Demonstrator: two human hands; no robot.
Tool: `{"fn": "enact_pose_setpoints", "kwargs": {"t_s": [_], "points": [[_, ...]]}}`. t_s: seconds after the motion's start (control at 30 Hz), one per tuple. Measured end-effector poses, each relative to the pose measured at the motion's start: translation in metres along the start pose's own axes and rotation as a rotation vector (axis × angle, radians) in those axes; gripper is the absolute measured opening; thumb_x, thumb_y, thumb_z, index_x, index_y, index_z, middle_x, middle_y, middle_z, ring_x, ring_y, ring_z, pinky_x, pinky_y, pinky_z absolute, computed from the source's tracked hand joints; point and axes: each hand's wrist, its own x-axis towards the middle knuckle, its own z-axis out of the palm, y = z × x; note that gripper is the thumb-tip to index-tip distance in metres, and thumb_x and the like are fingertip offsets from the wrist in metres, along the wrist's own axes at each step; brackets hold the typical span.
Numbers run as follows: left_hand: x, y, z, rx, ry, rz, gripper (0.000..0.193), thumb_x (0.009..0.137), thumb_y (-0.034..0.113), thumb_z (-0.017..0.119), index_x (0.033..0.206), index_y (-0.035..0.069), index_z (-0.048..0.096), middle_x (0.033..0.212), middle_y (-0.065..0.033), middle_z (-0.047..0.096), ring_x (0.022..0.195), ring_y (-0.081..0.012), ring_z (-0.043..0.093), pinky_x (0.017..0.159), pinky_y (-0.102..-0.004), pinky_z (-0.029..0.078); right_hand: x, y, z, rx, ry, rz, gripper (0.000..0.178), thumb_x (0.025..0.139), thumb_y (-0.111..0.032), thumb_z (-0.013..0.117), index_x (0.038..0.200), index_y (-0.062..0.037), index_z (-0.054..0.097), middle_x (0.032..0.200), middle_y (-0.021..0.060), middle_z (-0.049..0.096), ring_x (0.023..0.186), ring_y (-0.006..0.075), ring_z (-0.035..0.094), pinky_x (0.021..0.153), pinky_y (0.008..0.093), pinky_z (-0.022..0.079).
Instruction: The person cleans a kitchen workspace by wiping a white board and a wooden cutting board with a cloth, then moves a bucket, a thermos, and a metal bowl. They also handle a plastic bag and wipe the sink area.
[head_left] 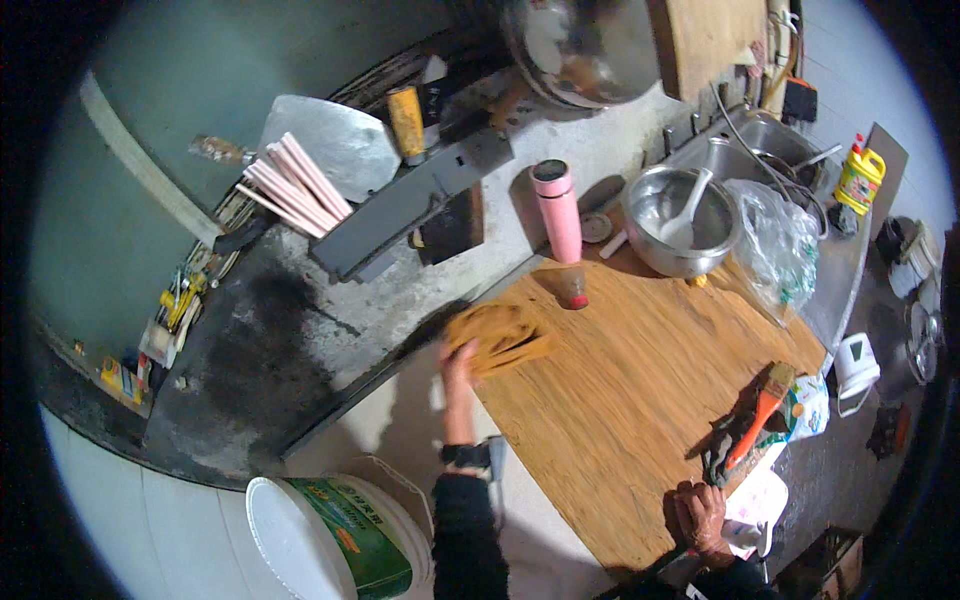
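At the left edge of a wooden board [640,400], my left hand [460,365] is closed on a bunched brown cloth [500,335]. That cloth lies partly on the board and partly over its edge. My right hand [703,515] rests at the board's near right edge, fingers bent loosely over the wood; nothing shows in it. Just beyond that hand lies a brush with an orange handle [755,428], beside a crumpled dark thing [718,455]. A small red-capped jar [573,290] stands on the board's far part, beside a pink flask [560,215].
A metal bowl [685,262] holding a white ladle stands at the back, by a clear plastic bag [775,240] and a sink [770,135]. To the left are a grey metal bar [400,210] and pink rods [295,190]. A white-green bucket [345,540] stands near my left arm.
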Motion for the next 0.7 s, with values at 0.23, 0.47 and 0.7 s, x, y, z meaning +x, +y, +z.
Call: {"fn": "enact_pose_setpoints", "kwargs": {"t_s": [0.23, 0.47, 0.7], "points": [[-0.021, -0.013, -0.188, 0.283, 0.611, 0.113, 0.055, 0.075, 0.020, 0.066, 0.124, 0.005, 0.047, 0.112, -0.0122, 0.057, 0.092, -0.0271, 0.059, 0.074, -0.0360, 0.051, 0.009, -0.009, -0.012, 0.076, -0.022, 0.036, 0.017, 0.070, -0.016, 0.066, 0.086, -0.0114, 0.061, 0.084, 0.0076, 0.053, 0.076, 0.0282, 0.050, 0.065, 0.0401, 0.037], [-0.006, -0.059, -0.151, 0.819, 0.300, 0.269, 0.046, 0.078, 0.023, 0.066, 0.116, 0.003, 0.053, 0.117, -0.0127, 0.054, 0.099, -0.0241, 0.055, 0.083, -0.0328, 0.047, 0.012, -0.010, -0.011, 0.098, -0.044, 0.041, 0.016, 0.068, -0.011, 0.066, 0.083, -0.0104, 0.061, 0.078, 0.0089, 0.051, 0.075, 0.0285, 0.051, 0.065, 0.0396, 0.038], [-0.024, -0.086, 0.084, 0.550, -0.223, 0.157, 0.043, 0.081, 0.016, 0.063, 0.119, 0.002, 0.049, 0.109, -0.0069, 0.057, 0.089, -0.0167, 0.056, 0.074, -0.0295, 0.047, 0.010, -0.006, -0.007, 0.060, -0.018, -0.014, 0.015, 0.071, -0.016, 0.064, 0.083, -0.0090, 0.058, 0.082, 0.0101, 0.050, 0.074, 0.0295, 0.049, 0.063, 0.0414, 0.036]]}}
